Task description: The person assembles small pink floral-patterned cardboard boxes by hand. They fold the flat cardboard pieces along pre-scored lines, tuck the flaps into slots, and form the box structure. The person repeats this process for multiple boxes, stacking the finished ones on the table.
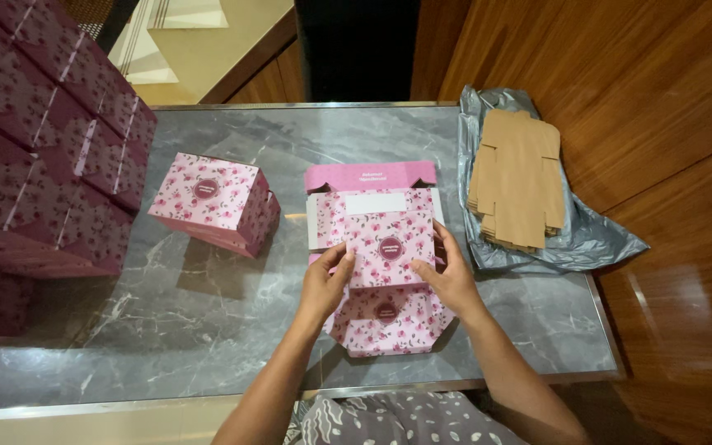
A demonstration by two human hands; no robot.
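I log both hands, left hand [323, 284] and right hand [448, 276], fingers pinched on the half-folded pink floral cardboard box [385, 247], pressing it to the grey marble surface [208, 330], presumably steadying its flaps, right of the finished pink floral box [212, 202].

Two hands; one flat pink floral box [389, 247]; one folded box [212, 202]; one tan cardboard stack [519, 177] (sheets uncountable); one grey bag [595, 239]; one maroon box pile [39, 156].

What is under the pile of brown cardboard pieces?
A crinkly grey plastic bag lies under the brown cardboard pieces, spread over the table edge. Whatever is in the bag's middle is covered.
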